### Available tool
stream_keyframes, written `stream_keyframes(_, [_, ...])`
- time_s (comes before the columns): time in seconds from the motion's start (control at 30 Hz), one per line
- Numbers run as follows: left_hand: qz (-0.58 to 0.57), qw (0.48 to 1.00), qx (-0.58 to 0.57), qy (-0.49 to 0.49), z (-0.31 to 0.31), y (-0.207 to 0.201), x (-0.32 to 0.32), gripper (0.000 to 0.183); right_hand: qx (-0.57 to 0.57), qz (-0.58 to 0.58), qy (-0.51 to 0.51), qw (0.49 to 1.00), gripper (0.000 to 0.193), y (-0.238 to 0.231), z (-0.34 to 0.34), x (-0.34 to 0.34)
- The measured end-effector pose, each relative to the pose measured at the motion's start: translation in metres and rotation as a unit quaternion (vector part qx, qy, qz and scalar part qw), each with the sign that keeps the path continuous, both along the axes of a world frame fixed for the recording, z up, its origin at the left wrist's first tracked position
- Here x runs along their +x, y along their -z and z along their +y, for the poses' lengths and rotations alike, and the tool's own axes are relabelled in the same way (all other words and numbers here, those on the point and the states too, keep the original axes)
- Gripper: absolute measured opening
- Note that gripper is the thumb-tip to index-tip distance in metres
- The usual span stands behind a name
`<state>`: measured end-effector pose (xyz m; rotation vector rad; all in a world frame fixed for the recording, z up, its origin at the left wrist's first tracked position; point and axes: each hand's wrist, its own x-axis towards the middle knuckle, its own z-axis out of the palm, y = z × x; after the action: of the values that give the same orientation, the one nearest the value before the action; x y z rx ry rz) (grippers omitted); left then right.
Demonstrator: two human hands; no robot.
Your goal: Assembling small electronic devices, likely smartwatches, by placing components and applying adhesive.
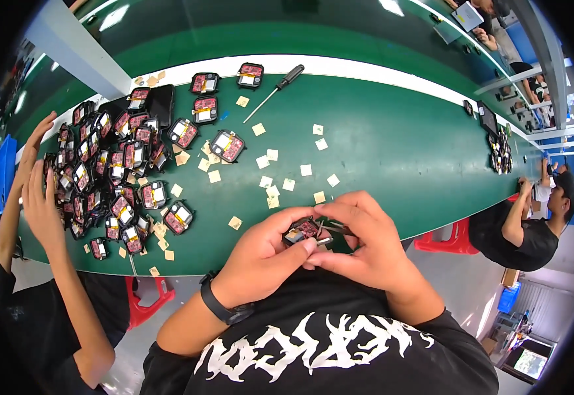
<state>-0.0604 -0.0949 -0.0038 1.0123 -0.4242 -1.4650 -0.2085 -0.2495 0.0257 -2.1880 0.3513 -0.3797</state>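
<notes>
Just above the table's near edge, my left hand is closed around a small black-cased device with a red circuit board showing. In my right hand is a thin metal tool that looks like tweezers, its tips at the device's right side. Fingertips of both hands meet there and hide part of the device. Closest to my hands on the table are small beige square pieces. A black band circles my left wrist.
Many similar open devices lie heaped at the left, beside a co-worker's hands. A screwdriver rests near the far edge of the green table. Another person sits at the right, beyond a red stool.
</notes>
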Motion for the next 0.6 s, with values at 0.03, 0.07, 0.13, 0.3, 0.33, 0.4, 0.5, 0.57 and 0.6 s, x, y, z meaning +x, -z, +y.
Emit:
stream_keyframes(0.03, [-0.018, 0.999, 0.027, -0.003, -0.001, 0.000, 0.000, 0.043, 0.045, -0.023, 0.012, 0.999, 0.052, 0.002, -0.001, -0.001])
stream_keyframes(0.07, [-0.018, 0.999, 0.028, -0.002, -0.001, 0.001, 0.000, 0.043, 0.046, -0.022, 0.012, 0.999, 0.052, 0.000, -0.002, -0.004])
stream_keyframes(0.13, [-0.258, 0.966, -0.002, -0.010, 0.001, 0.005, 0.000, 0.037, 0.168, 0.071, 0.050, 0.982, 0.041, -0.005, -0.004, -0.009])
stream_keyframes(0.3, [-0.451, 0.889, -0.002, -0.081, -0.004, 0.001, -0.003, 0.031, 0.214, 0.048, 0.066, 0.973, 0.026, -0.004, 0.000, -0.010])
stream_keyframes(0.33, [-0.489, 0.870, 0.003, -0.066, -0.005, -0.001, 0.000, 0.027, 0.231, 0.025, 0.077, 0.969, 0.019, -0.002, 0.001, -0.010])
stream_keyframes(0.4, [-0.472, 0.879, 0.002, -0.066, -0.003, -0.004, 0.003, 0.023, 0.205, 0.001, 0.070, 0.976, 0.015, 0.004, -0.002, -0.017])
stream_keyframes(0.5, [-0.465, 0.881, -0.040, -0.076, -0.005, -0.001, 0.011, 0.014, 0.218, -0.047, 0.106, 0.969, 0.019, 0.006, -0.001, -0.022])
stream_keyframes(0.57, [-0.474, 0.873, -0.080, -0.085, -0.004, 0.000, 0.011, 0.011, 0.201, -0.055, 0.118, 0.971, 0.023, 0.012, -0.007, -0.029])
stream_keyframes(0.6, [-0.427, 0.898, -0.072, -0.082, -0.003, -0.003, 0.010, 0.014, 0.188, -0.059, 0.127, 0.972, 0.027, 0.016, -0.008, -0.028])
